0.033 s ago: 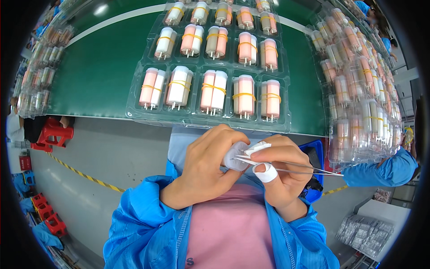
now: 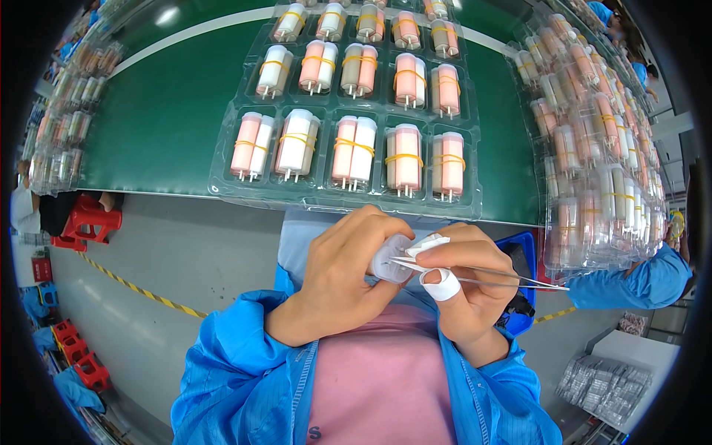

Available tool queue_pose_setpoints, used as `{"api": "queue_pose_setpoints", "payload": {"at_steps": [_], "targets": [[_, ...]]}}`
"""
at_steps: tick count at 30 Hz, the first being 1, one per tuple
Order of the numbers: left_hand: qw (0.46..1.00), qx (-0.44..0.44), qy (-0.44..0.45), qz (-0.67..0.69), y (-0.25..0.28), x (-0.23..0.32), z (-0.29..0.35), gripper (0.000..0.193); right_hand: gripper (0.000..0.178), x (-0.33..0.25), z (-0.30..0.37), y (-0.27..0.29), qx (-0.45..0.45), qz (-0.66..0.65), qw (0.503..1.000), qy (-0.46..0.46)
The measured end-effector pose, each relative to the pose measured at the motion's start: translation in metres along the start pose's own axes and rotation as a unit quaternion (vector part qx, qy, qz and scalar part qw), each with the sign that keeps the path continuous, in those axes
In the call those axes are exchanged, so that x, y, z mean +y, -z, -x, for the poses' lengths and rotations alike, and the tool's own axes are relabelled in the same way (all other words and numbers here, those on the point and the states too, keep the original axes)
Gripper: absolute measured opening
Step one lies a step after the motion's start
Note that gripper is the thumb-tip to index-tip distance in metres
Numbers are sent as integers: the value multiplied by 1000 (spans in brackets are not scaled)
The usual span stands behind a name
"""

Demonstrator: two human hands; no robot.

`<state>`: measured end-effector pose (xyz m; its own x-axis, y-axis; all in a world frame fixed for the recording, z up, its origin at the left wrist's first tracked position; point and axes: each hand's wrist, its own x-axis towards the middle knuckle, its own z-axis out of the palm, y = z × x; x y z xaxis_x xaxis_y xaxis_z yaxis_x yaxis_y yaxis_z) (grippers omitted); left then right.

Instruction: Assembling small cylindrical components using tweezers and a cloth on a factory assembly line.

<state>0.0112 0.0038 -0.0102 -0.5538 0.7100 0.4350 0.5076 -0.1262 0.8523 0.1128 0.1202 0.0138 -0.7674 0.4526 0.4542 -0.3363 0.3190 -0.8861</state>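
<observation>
My left hand is closed round a translucent whitish cylinder, its round end face turned to the right. Most of its body is hidden by my fingers. In my right hand is a pair of metal tweezers, pinched between thumb and fingers. Their pointed tips meet the cylinder's end face; what lies between the tips is too small to tell. White tape wraps my right thumb, and more white wrapping covers a fingertip. Both hands are just in front of a clear plastic tray.
Pink, white and grey tube bundles with yellow bands fill the tray on the green table. Stacked loaded trays stand at the right. Below the table edge is a blue bin. A co-worker's blue sleeve reaches in at right.
</observation>
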Motion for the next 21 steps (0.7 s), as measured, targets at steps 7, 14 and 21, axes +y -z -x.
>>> {"api": "queue_pose_setpoints", "payload": {"at_steps": [7, 14, 21], "targets": [[1000, 0, -3, -6, 0, 0, 0, 36, 15, 0, 0, -1, 5, -4, 1000, -8], [1000, -6, 1, -16, 0, -1, 0, 35, 13, -1, -3, -1, -8, 25, 1000, -10], [998, -11, 14, -59, -1, 0, 0, 34, 13, 0, -6, -2, -13, 61, 998, 4]]}}
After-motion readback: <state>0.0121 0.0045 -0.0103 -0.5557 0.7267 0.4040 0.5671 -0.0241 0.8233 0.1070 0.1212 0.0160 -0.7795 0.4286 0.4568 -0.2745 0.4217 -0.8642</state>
